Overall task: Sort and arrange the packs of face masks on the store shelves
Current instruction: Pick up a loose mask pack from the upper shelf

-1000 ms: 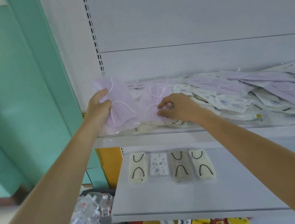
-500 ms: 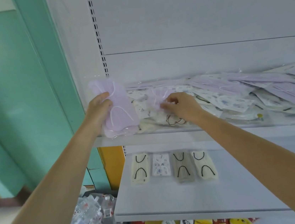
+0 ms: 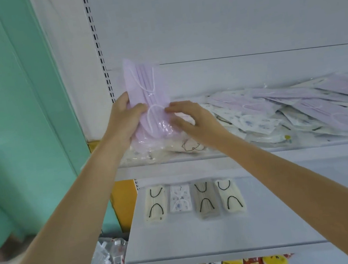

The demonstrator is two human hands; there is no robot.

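Lilac packs (image 3: 146, 100) upright, centre-left of frame, above the left end of the upper shelf (image 3: 259, 158). Our left hand (image 3: 123, 122) wraps their left edge; right hand (image 3: 191, 122) presses the right edge, fingers straight. We should square the edges, then set down clear of the mixed pile (image 3: 265, 118).

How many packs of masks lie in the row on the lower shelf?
4, side by side near the back of the lower shelf: left cream pack, floral pack, taupe pack, right cream pack. None seems hidden.
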